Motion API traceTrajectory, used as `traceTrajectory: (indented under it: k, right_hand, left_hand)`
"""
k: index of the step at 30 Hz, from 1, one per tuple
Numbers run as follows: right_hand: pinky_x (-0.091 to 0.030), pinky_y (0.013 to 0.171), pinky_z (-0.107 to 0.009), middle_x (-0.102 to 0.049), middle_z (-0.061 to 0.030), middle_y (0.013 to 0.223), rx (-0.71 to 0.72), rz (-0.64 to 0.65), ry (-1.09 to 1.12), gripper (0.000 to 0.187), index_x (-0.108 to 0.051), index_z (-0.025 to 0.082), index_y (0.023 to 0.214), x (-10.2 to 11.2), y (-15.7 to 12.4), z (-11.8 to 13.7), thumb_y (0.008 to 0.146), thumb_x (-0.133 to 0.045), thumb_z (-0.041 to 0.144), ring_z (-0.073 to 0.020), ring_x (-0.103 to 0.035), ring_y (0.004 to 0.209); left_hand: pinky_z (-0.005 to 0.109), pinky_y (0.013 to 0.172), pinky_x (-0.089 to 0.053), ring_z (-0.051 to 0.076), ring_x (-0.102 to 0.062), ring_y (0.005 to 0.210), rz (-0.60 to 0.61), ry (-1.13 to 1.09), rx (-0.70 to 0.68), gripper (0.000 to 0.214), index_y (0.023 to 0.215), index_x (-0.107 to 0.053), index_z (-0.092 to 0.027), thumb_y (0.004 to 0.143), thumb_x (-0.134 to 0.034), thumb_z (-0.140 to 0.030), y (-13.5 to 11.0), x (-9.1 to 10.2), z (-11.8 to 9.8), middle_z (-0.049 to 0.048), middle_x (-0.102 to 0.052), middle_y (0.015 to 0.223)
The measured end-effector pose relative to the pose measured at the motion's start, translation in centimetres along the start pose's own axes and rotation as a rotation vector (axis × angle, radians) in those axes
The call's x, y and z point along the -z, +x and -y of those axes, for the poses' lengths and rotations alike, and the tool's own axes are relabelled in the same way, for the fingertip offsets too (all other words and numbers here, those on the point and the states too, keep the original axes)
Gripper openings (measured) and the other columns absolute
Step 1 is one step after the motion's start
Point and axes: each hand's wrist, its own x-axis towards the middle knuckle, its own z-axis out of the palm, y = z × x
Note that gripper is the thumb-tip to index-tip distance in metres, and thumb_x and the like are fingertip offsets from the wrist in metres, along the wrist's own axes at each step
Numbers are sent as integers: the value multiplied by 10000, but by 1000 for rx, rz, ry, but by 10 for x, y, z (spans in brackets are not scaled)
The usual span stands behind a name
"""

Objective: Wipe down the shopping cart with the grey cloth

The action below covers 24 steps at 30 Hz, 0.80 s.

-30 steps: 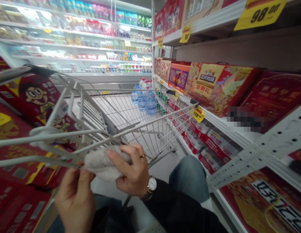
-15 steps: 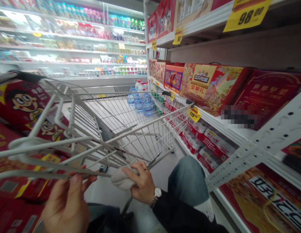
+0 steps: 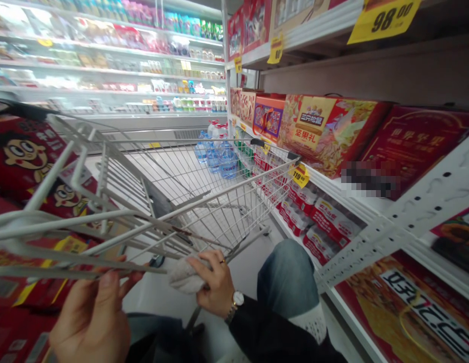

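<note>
Head-worn camera looks forward, down at hands (image 3: 215, 285).

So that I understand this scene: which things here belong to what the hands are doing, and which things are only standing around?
Belonging: right hand gripping a grey fluffy cloth; left hand; wire shopping cart.
Only around: water bottles; red gift box; yellow price tag; refrigerated display case.

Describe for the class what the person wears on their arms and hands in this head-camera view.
The right hand wears a gold-toned ring and a gold-toned wristwatch with a white dial, above which runs a black sleeve. The left hand shows no jewellery.
</note>
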Motion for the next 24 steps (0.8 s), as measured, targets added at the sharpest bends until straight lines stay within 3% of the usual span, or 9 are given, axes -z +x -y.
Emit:
traceTrajectory:
  k: [3, 10, 12, 15, 19, 21, 24]
  right_hand:
    - [-560, 856, -408, -579, -92, 1181, -25, 18, -17, 803, -553, 248, 1400, 5, -1, 2, 607, -519, 128, -242, -525, 1039]
    - [-545, 960, -424, -560, -91, 1230, 129, 17, -62, 744, -538, 263, 1415, 16, 64, 40, 674, -532, 201, -245, -517, 1117]
    - [-551, 940, -425, -567, -92, 1216, 126, -7, -48, 741, -545, 261, 1404, 14, 60, 35, 667, -520, 194, -244, -525, 1097]
    - [-559, 881, -414, -578, -94, 1177, 86, -35, -25, 773, -553, 252, 1393, 6, 27, 12, 626, -512, 160, -240, -539, 1044]
    - [-553, 848, -421, -600, -97, 1176, -49, 50, -48, 787, -590, 246, 1351, 0, -16, -14, 576, -531, 125, -250, -536, 1012]
    - [-551, 847, -422, -610, -93, 1159, -90, 91, -64, 767, -604, 250, 1337, 2, -20, -14, 584, -540, 120, -253, -528, 1014]
    - [-554, 863, -421, -603, -93, 1162, -38, 40, -50, 782, -573, 246, 1383, 11, 1, 5, 610, -538, 131, -247, -527, 1024]
  left_hand:
    - [296, 841, -597, 140, -651, 832, 14, -3, 2, 320, 1021, -738, -276, 735, -812, -398, -2, -3, -2, -2, -718, 1076]
    - [203, 747, -543, 122, -620, 824, -3, 82, -16, 344, 1037, -746, -266, 743, -804, -435, -3, 7, 6, -4, -731, 1019]
    - [239, 784, -561, 127, -619, 800, 2, 83, -20, 355, 1031, -746, -257, 737, -804, -447, -2, 8, 8, 2, -727, 1003]
    - [318, 819, -598, 140, -625, 771, -3, 57, -29, 345, 989, -743, -258, 714, -815, -453, 0, 5, 7, -1, -717, 1011]
    - [308, 818, -599, 127, -613, 751, 0, 45, -22, 317, 971, -738, -270, 711, -817, -432, -1, 0, 3, -16, -713, 1000]
    - [300, 824, -593, 123, -608, 755, -4, 40, -27, 327, 985, -734, -274, 717, -810, -445, 0, 0, 3, -16, -707, 1004]
    - [317, 830, -594, 128, -601, 752, -2, 48, -16, 352, 1006, -726, -277, 717, -802, -465, 0, 2, 6, -7, -702, 1021]
